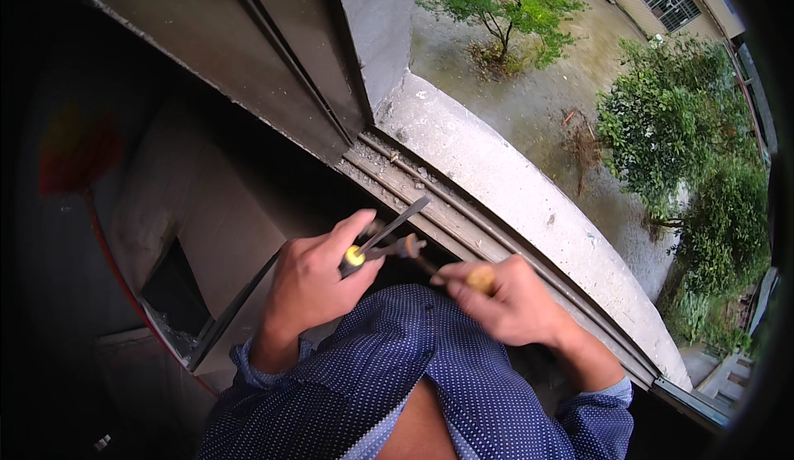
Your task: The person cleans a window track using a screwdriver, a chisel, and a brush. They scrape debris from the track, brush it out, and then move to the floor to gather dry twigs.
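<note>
My left hand (pixel 322 274) is closed around a flat-bladed screwdriver (pixel 397 224) with a black and yellow handle, its blade pointing up and right over the window track (pixel 434 209). A second dark metal tool, seemingly a hammer or pliers (pixel 400 248), lies close beside the screwdriver; blur hides its exact kind and how it is held. To the right, my right hand (pixel 505 296) grips a yellowish wooden handle (pixel 481 279) in front of my shirt. Whether that handle joins the dark tool cannot be told. Grey debris (pixel 422 176) lies in the track's upper left part.
A pale concrete sill (pixel 496 168) runs outside the track. Sliding window panels (pixel 248 57) stand at upper left. A red-handled duster (pixel 84 150) is at far left, near a board with a rectangular opening (pixel 177 292). Trees (pixel 508 10) and a yard lie outside.
</note>
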Available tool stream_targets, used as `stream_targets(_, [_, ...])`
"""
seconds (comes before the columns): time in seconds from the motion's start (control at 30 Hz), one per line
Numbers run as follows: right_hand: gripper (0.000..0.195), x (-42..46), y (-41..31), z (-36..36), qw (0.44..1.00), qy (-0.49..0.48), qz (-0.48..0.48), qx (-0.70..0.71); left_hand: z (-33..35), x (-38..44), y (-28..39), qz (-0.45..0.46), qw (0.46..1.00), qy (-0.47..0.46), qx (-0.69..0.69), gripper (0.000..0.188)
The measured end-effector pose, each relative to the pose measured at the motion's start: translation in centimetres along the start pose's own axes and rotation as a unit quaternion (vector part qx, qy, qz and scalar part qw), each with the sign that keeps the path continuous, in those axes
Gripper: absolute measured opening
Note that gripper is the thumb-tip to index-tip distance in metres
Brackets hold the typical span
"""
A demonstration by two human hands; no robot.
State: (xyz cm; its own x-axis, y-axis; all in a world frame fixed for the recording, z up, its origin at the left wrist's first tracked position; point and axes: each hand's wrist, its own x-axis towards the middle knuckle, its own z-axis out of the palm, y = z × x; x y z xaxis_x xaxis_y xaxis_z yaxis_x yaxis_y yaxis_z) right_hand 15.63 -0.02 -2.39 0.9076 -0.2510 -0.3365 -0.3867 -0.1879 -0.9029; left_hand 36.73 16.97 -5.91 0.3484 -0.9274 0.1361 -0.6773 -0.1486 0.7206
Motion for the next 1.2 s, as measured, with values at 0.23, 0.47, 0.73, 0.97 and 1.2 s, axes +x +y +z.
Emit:
stream_targets(0.23, [0.025,-1.1,-0.7,-0.1,0.995,0.052,-0.021,-0.083,-1.2,-0.4,0.7,-0.119,0.993,-0.008,-0.016,0.069])
stream_targets(0.47, [0.024,-2.8,-1.9,-1.5,0.956,0.113,0.189,0.193,1.3,2.9,1.1,-0.073,0.994,-0.081,-0.02,0.082])
stream_targets(0.73, [0.022,-1.4,-2.3,-2.0,0.934,0.125,0.224,0.248,1.8,4.3,0.5,-0.057,0.991,-0.123,0.001,0.081])
stream_targets(0.97, [0.021,0.1,-1.8,-0.8,0.928,0.119,0.198,0.293,1.6,4.2,0.6,-0.069,0.99,-0.126,-0.011,0.079])
stream_targets(1.2, [0.023,1.1,-0.7,-0.4,0.934,0.1,0.163,0.303,1.4,4.0,0.3,-0.094,0.989,-0.112,-0.02,0.078])
